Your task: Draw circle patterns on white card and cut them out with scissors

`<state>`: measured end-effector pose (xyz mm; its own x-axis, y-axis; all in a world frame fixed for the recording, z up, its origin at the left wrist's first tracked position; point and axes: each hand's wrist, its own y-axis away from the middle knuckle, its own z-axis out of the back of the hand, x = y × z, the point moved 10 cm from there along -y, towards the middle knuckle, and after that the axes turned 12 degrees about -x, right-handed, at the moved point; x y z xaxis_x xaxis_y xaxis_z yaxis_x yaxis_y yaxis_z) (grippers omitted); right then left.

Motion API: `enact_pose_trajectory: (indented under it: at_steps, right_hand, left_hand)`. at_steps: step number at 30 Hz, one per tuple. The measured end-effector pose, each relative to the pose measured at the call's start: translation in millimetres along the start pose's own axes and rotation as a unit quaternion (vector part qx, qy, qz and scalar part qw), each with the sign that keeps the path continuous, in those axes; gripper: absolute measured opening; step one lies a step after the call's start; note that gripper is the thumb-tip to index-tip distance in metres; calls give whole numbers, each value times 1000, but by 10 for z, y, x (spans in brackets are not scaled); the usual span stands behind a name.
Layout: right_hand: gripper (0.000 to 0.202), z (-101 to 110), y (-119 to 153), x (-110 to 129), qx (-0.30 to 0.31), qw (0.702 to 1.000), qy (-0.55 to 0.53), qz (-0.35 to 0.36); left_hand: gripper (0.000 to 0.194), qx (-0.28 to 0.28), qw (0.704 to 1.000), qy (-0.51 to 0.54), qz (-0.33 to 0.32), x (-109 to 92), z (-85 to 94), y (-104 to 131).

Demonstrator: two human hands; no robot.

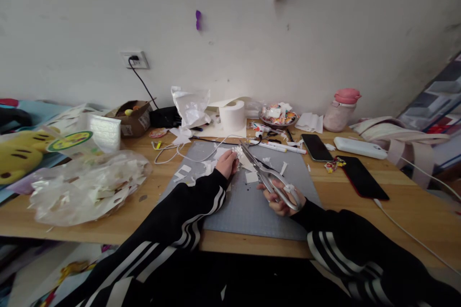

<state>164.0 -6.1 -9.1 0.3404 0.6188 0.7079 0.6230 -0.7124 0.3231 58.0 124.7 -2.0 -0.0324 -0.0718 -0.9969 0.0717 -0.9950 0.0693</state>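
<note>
Over the middle of a grey cutting mat (259, 216), my left hand (227, 163) pinches a small white piece with a dark honeycomb pattern (238, 153). My right hand (279, 196) is wrapped round the handles of a pair of large metal scissors (264, 176). Their blades point up and left, with the tips close beside the patterned piece; whether the blades touch it I cannot tell. Small white paper scraps (252, 177) lie scattered on the mat around both hands.
A tissue roll (232, 116), a plate of scraps (278, 116) and a pink-lidded bottle (340, 111) stand along the wall. Two phones (363, 177) and a white power bank (360, 147) lie right. Left are a clear plastic bag (90, 189) and a cardboard box (133, 120).
</note>
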Motion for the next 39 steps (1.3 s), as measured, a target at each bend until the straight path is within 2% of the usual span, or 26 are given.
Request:
enact_pose_trajectory:
  at_steps: [3,5,9,11,13,15,19,21,23,25,28,32,36,39]
  right_hand:
    - [31,4,-4,33,3,1000,-9,7]
    - [29,17,1,72,3,1000,-17,16]
    - [33,57,27,176,-3,998,-40,43]
    - [35,58,40,207,-1,998,-47,49]
    - [36,34,48,218,6,998,-50,48]
    - [39,-7,56,223,16,997,-51,46]
    - [46,-79,85,268,33,996,-61,64]
    - [48,-98,105,305,38,994,-66,84]
    - [52,-113,122,331,44,992,-66,102]
    - [58,-130,132,334,48,991,-59,113]
    - [67,-171,136,299,51,992,-38,108]
    - [72,-263,160,252,48,995,-5,82]
    - [66,-223,170,259,-40,996,37,67]
    - [70,-180,166,252,-87,993,53,58]
  left_hand:
    - [24,37,998,-53,-11,-30,-23,-18]
    - [23,80,992,-94,-16,-35,-79,14]
    - [20,178,964,-194,-25,24,-255,187]
    - [21,196,950,-238,-41,19,-298,249]
    - [19,186,943,-269,-66,-57,-267,243]
    - [18,154,940,-289,-93,-193,-140,156]
    - [19,52,936,-328,-117,-459,368,-186]
    - [17,22,930,-350,-106,-485,599,-337]
    - [16,21,926,-367,-86,-424,724,-421]
    - [18,37,924,-375,-68,-325,747,-432]
    - [21,64,927,-365,-51,-192,690,-367]
    - [22,71,934,-347,-37,-116,647,-301]
    - [22,83,935,-346,-13,-77,641,-296]
    - [22,83,935,-344,-8,-116,675,-320]
